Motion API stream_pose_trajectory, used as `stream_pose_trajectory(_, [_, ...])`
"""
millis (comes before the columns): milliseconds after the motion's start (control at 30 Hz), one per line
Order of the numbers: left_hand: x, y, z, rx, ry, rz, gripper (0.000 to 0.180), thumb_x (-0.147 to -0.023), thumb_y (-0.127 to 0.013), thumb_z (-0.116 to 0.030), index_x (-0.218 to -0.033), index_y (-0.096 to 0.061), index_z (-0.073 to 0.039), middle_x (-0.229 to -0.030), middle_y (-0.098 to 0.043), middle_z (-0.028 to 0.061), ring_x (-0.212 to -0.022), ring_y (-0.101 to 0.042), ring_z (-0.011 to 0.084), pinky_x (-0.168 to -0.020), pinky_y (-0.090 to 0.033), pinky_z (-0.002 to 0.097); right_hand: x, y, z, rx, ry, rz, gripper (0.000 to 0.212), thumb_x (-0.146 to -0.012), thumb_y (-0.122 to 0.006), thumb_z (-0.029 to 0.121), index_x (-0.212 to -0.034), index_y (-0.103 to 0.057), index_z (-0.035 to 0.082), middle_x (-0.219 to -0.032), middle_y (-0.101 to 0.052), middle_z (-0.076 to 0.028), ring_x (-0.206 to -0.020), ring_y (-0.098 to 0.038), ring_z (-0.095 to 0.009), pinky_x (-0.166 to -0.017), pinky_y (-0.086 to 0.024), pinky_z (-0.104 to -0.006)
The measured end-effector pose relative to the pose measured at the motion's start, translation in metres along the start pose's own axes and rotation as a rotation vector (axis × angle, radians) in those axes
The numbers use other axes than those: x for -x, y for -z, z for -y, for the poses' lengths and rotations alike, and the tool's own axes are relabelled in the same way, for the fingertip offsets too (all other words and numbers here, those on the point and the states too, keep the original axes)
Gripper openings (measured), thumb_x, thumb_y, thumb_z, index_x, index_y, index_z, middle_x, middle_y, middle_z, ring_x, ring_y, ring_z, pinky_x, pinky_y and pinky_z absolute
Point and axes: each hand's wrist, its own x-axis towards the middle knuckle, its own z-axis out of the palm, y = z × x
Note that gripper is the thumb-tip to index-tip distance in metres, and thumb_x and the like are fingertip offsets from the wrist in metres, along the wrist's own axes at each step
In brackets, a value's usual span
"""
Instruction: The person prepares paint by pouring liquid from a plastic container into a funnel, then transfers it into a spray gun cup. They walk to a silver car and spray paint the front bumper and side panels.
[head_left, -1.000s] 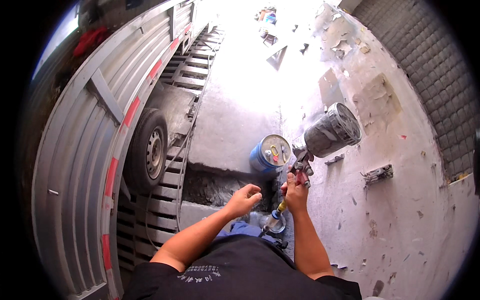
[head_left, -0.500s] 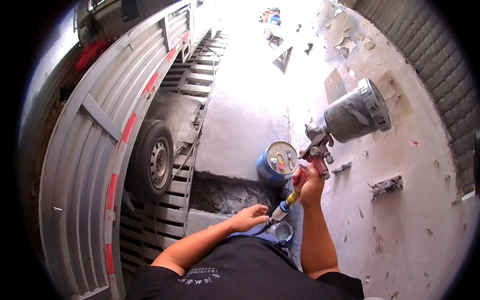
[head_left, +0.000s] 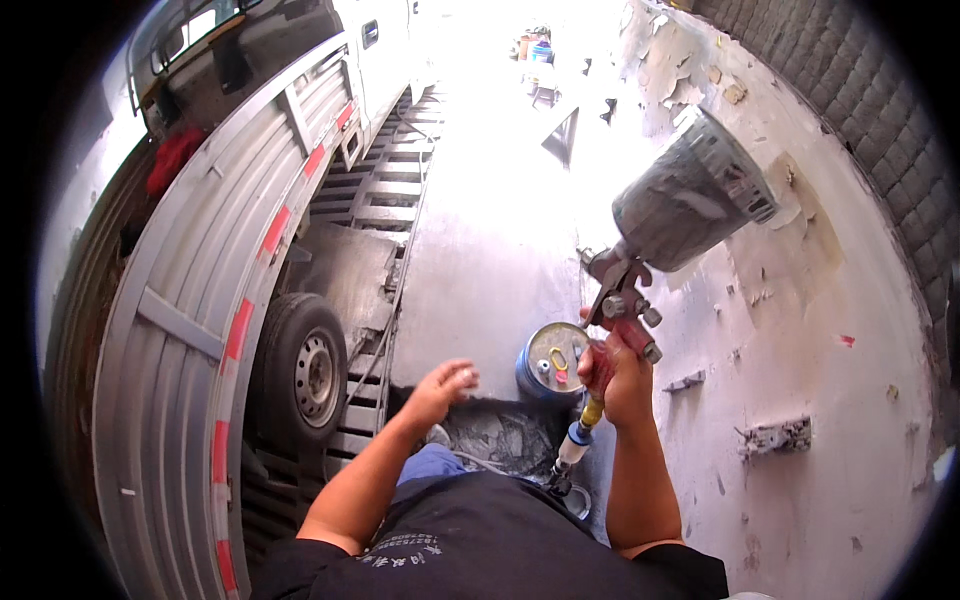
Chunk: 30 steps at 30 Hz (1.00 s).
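Lifted higher before the wall [head_left: 820, 380] than a moment ago, the spray gun [head_left: 626, 283], stiff and likely top-heavy under its cup [head_left: 690, 195], tilts in the right hand [head_left: 627, 388], the left hand [head_left: 430, 394] half-curled apart, whether empty I can't tell, and right fingers wrapped round the handle [head_left: 601, 370], the place to grip.

Vehicle spray workshop: ribbed truck side [head_left: 165, 440] stood at left, above slatted floor grating [head_left: 385, 214]; spray gun [head_left: 625, 302], blue bucket [head_left: 531, 374] and flaking wall [head_left: 800, 370] were to the right.
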Motion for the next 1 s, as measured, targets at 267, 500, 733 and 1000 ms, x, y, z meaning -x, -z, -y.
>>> stream_pose_trajectory(267, [-0.174, 0.069, -0.138, 0.208, -0.224, -0.005, 0.046, -0.094, -0.049, -0.032, -0.129, -0.043, -0.003, -0.122, -0.054, 0.0143, -0.112, -0.054, 0.0262, -0.091, -0.043, 0.0388, -0.127, 0.009, -0.053, 0.373, 0.042, 0.133, 0.045, -0.096, -0.048, 0.035, -0.123, -0.053, 0.0, -0.067, -0.054, 0.001, -0.056, -0.047, -0.004, -0.049, -0.038, -0.0193])
stream_pose_trajectory(500, [-0.343, 0.152, -0.236, 0.249, -0.276, 0.059, 0.047, -0.094, -0.048, -0.032, -0.129, -0.042, -0.002, -0.122, -0.053, 0.0149, -0.113, -0.053, 0.0261, -0.092, -0.043, 0.0396, -0.294, -0.066, -0.058, 0.47, 0.065, 0.124, 0.037, -0.096, -0.046, 0.027, -0.12, -0.058, 0.001, -0.058, -0.05, 0.002, -0.052, -0.044, -0.004, -0.048, -0.035, -0.0215])
stream_pose_trajectory(733, [-0.475, 0.211, -0.335, 0.234, -0.311, 0.036, 0.048, -0.094, -0.048, -0.034, -0.129, -0.041, -0.002, -0.123, -0.052, 0.0168, -0.114, -0.052, 0.0279, -0.092, -0.043, 0.0407, -0.456, -0.116, -0.041, 0.45, -0.015, 0.116, 0.028, -0.089, -0.047, 0.01, -0.111, -0.062, 0.003, -0.068, -0.055, -0.001, -0.052, -0.051, -0.007, -0.049, -0.044, -0.0256])
stream_pose_trajectory(1000, [-0.647, 0.243, -0.408, 0.253, -0.36, 0.015, 0.049, -0.094, -0.045, -0.039, -0.128, -0.041, -0.004, -0.124, -0.052, 0.0166, -0.116, -0.052, 0.029, -0.095, -0.042, 0.0415, -0.646, -0.106, -0.036, 0.443, 0.03, 0.16, 0.027, -0.088, -0.047, 0.009, -0.11, -0.062, 0.002, -0.074, -0.056, -0.003, -0.054, -0.051, -0.007, -0.051, -0.044, -0.0247])
